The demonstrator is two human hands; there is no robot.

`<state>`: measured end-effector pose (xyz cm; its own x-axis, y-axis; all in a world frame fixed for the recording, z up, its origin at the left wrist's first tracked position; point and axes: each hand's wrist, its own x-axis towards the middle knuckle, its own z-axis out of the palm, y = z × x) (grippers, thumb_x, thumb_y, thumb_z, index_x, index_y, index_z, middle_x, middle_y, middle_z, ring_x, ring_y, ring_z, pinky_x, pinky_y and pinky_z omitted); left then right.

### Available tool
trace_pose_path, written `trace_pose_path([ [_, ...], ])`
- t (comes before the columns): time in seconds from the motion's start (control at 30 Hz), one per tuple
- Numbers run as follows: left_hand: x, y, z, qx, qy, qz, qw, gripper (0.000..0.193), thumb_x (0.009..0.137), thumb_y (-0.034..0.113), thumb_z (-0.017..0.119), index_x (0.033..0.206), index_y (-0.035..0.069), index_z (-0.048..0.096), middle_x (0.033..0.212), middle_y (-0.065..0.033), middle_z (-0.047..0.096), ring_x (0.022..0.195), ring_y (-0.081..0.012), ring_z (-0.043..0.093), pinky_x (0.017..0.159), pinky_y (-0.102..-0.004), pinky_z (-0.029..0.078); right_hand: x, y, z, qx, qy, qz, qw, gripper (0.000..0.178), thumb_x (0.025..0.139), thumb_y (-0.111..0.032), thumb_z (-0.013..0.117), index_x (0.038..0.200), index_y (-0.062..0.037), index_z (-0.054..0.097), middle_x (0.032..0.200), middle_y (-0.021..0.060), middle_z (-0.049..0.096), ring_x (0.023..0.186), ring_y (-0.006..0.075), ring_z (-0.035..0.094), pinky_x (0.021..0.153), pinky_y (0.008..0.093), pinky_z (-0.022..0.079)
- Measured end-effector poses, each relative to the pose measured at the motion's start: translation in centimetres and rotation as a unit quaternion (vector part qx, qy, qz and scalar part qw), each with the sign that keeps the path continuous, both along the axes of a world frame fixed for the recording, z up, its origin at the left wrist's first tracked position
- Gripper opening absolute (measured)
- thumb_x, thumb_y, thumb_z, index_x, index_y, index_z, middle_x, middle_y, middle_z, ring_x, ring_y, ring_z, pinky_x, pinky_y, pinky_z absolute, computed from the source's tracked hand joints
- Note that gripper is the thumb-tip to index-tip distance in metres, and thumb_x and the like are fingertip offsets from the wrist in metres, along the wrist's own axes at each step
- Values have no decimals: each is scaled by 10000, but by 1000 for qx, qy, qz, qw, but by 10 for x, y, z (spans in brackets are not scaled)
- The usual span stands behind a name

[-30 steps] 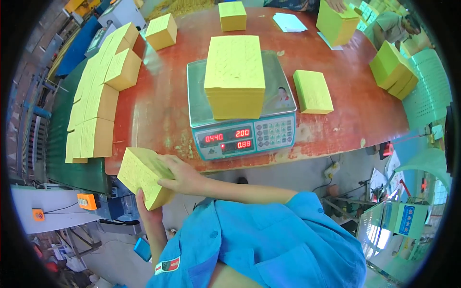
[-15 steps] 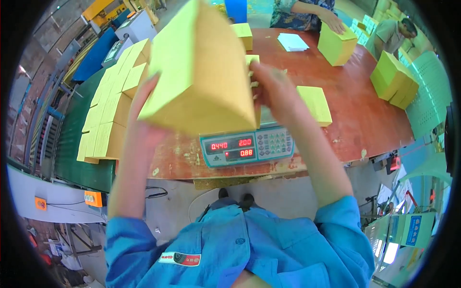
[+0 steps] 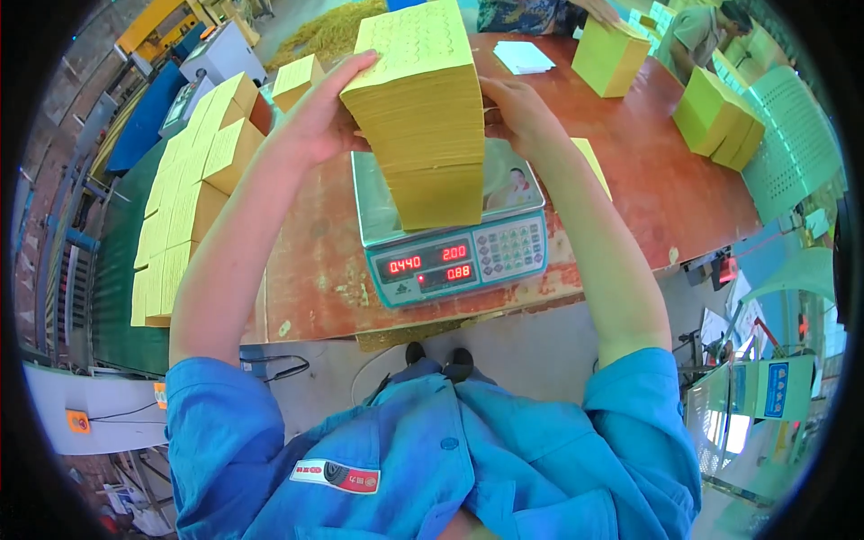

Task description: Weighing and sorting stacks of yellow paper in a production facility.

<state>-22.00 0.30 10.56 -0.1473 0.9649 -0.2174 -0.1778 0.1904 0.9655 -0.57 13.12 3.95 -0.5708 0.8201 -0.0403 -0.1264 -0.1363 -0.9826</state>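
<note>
A tall stack of yellow paper sheets (image 3: pixel 414 108), its top face covered in small curved cuts, is gripped between my two hands. My left hand (image 3: pixel 328 117) presses its left side, thumb at the top edge. Against the right side is my right hand (image 3: pixel 517 112), its fingertips partly hidden behind the stack. Directly beneath, and seemingly touching it, a lower block of yellow paper (image 3: pixel 438 196) is over the pan of a digital scale (image 3: pixel 454 261). Red digits glow on the scale's panel, next to a keypad.
Rows of yellow paper blocks (image 3: pixel 184 207) stand at the left on a green surface (image 3: pixel 112 288). A white paper pile (image 3: pixel 524 58) lies on the red-brown table (image 3: pixel 630 198). At the far right, a co-worker's hand (image 3: pixel 598 11) touches a yellow block (image 3: pixel 610 58); another block (image 3: pixel 718 121) stands nearer.
The held stack has gone from tilted in the air close to me to upright, farther away, over the block at the scale. Both hands moved with it, keeping their grip.
</note>
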Motion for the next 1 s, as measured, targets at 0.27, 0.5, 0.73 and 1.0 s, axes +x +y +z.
trace_pose_path([
  [0.27,-1,2,-5,-14,16,-11,1000,788,779,633,648,1368,134,488,1262,-122,540,1159,-286,526,883,-539,471,-5,-5,-9,4,-5,-32,999,310,951,-284,566,1020,-10,694,875,47,687,671,107,597,612,226,464],
  [0.5,5,-2,1,-31,74,-21,997,771,782,665,618,1350,156,509,1258,-86,569,1162,-258,540,893,-537,472,-6,-7,-14,55,-31,-62,996,332,948,-280,554,950,16,702,795,48,669,635,134,593,592,258,453],
  [0.73,-21,1,-33,4,70,-8,998,805,870,719,447,1434,144,427,1347,-114,528,1170,-275,542,976,-475,428,0,-5,-27,164,-152,-113,968,338,927,-288,566,959,16,713,815,34,685,670,142,610,619,278,459],
  [1.0,8,22,-108,131,-119,155,972,704,989,570,356,1472,57,370,1440,-139,463,1347,-247,384,1152,-440,224,-15,11,-78,-72,70,-159,982,604,981,-474,446,1412,-51,461,1382,112,509,1165,184,505,950,314,402],
])
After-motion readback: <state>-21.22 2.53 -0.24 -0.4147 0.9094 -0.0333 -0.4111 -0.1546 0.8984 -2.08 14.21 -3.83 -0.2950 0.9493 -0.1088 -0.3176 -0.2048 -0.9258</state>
